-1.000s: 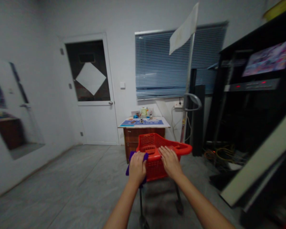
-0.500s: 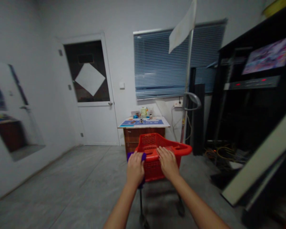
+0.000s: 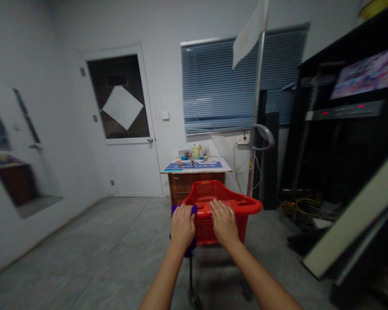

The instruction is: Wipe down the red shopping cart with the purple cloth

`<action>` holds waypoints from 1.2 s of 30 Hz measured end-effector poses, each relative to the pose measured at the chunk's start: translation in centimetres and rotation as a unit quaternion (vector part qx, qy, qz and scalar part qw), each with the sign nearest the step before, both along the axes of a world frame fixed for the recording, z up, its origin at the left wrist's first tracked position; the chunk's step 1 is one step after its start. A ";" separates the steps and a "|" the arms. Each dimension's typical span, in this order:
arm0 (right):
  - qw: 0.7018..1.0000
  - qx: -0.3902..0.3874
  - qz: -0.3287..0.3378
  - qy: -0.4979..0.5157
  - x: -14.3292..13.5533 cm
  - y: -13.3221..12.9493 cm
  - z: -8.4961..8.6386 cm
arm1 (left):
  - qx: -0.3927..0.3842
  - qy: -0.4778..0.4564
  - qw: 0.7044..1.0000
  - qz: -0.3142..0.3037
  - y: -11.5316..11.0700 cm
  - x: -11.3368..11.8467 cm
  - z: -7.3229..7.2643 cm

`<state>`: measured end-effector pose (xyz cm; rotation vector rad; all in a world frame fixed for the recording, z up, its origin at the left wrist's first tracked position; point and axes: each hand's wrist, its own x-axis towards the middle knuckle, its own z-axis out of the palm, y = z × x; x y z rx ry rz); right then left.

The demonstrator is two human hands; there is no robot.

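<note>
A red plastic shopping cart point(image 3: 207, 232) with a mesh basket stands on wheels before me. My left hand point(image 3: 183, 226) is closed over the left part of its rear rim, on a purple cloth point(image 3: 190, 249) that hangs down beside the basket. Farther right, my right hand point(image 3: 224, 220) rests on the red rim near its middle, fingers curled over the edge. The thumbs and the undersides of the fingers are mostly hidden. No items can be made out inside the basket.
Beyond the cart stands a brown cabinet point(image 3: 180, 189) with small items on top. A white door point(image 3: 132, 168) is at the left, a mirror point(image 3: 35, 172) on the left wall. To the right are a pole point(image 3: 257, 86), a black rack point(image 3: 330, 142), cables point(image 3: 305, 206) and a leaning board point(image 3: 355, 219).
The cart's basket has turned slightly, its front shifting a little to the right. My right hand has moved slightly left; both hands keep their hold.
</note>
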<state>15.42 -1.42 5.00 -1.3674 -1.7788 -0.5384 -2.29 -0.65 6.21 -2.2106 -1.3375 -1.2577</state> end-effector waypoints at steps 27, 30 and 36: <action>0.999 -0.021 -0.027 -0.018 2.6 -0.6 0.5 | -0.057 0.020 0.998 0.036 -0.3 2.0 1.3; 0.999 -0.019 -0.018 -0.019 2.8 -0.4 0.4 | -0.047 0.030 0.998 0.011 -0.5 3.6 1.3; 1.000 -0.026 -0.006 -0.010 2.9 -0.3 0.4 | -0.041 0.057 0.998 0.002 -0.3 2.0 1.5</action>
